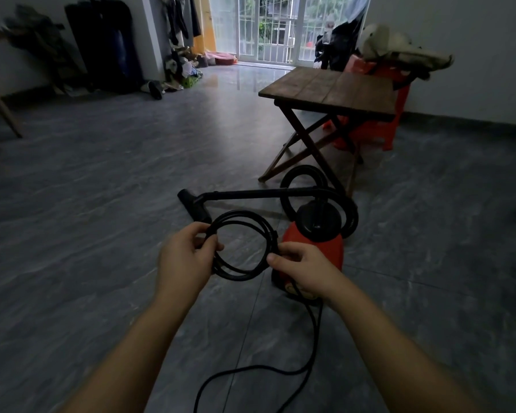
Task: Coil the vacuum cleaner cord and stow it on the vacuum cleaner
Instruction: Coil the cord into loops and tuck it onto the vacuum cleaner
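A black cord (241, 217) is wound into a round coil of several loops, held in the air between my hands. My left hand (183, 257) pinches the coil's left side. My right hand (301, 268) grips its right side, where the loops bunch together. A loose length of cord (312, 347) drops from my right hand and trails over the floor toward me. The red vacuum cleaner (325, 242) with a black lid stands on the floor just behind my right hand. Its black hose (352, 213) loops behind it, and the wand and floor nozzle (195, 205) lie to the left.
A folding wooden table (331, 90) stands behind the vacuum, with a red plastic stool (379, 126) and piled cloth beyond it. Clothes hang along the far left wall. Grey tiled floor (102, 204) stretches to the left and front.
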`<state>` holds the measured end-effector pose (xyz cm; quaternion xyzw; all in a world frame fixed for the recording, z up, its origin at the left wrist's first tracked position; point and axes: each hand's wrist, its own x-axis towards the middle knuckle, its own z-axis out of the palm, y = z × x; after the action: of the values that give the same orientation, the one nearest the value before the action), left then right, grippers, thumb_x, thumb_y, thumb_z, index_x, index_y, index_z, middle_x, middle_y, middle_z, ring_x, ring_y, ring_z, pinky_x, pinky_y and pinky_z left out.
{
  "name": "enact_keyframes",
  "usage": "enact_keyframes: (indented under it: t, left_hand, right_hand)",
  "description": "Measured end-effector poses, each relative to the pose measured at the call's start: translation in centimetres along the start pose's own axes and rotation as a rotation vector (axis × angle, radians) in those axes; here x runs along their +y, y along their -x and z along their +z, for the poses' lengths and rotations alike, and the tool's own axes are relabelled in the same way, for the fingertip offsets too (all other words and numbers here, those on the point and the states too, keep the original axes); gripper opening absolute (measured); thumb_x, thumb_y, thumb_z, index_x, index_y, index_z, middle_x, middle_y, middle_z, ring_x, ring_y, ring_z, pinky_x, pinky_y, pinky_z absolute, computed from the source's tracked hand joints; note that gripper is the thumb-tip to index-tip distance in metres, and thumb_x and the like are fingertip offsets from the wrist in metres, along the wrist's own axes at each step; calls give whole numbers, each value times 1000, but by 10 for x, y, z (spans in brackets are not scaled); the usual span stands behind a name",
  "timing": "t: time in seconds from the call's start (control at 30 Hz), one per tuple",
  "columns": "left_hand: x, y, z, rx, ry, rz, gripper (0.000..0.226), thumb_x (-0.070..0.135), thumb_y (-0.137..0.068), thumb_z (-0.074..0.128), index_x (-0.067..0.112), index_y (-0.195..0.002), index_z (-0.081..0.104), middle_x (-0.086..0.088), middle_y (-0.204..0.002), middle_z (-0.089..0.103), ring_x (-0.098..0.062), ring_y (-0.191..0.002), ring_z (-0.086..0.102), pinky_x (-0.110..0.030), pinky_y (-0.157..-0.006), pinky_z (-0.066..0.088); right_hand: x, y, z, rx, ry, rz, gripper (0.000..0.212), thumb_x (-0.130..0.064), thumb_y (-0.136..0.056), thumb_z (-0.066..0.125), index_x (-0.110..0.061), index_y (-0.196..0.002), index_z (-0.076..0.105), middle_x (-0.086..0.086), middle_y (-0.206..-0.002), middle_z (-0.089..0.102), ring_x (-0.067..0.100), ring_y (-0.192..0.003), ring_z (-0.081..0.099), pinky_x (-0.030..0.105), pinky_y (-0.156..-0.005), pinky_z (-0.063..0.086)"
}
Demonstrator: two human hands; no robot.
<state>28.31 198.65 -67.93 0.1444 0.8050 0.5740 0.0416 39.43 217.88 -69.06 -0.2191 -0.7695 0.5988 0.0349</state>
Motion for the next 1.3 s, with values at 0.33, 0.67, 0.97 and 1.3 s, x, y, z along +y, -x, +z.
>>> enact_keyframes:
  t: [0.33,0.67,0.97,1.3]
  left_hand:
    - [3,5,9,-101,-70,-25,15,16,-94,63,29,-89,66,1,-76,77,-13,-60,72,-40,-56,61]
    - [1,7,16,-265,-277,-20,15,16,-93,63,25,-82,63,0,-70,75,-16,-59,72,-41,-60,61]
    - [-6,4,18,-270,-280,-21,13,24,-95,60,32,-85,63,3,-72,75,-15,-59,72,-41,-60,61]
    - [2,14,21,-222,-691,461,83,42,-79,77,26,-150,37,-2,-153,40,-21,-135,45,-41,-108,46]
  right_hand:
    - [-4,2,3,119,-14,-213,13,-11,-89,70,-12,-101,75,-5,-88,77,-1,-79,72,10,-69,51]
    - [1,4,-8,146,129,-169,9,-15,-92,66,-17,-94,75,5,-86,76,16,-80,71,22,-72,55]
    - [0,4,-11,54,-22,-152,11,-10,-95,62,-10,-102,71,4,-92,78,8,-89,73,17,-78,54]
    - [3,5,-9,-39,257,-139,14,-19,-93,63,-25,-93,75,1,-86,76,19,-88,72,45,-89,57]
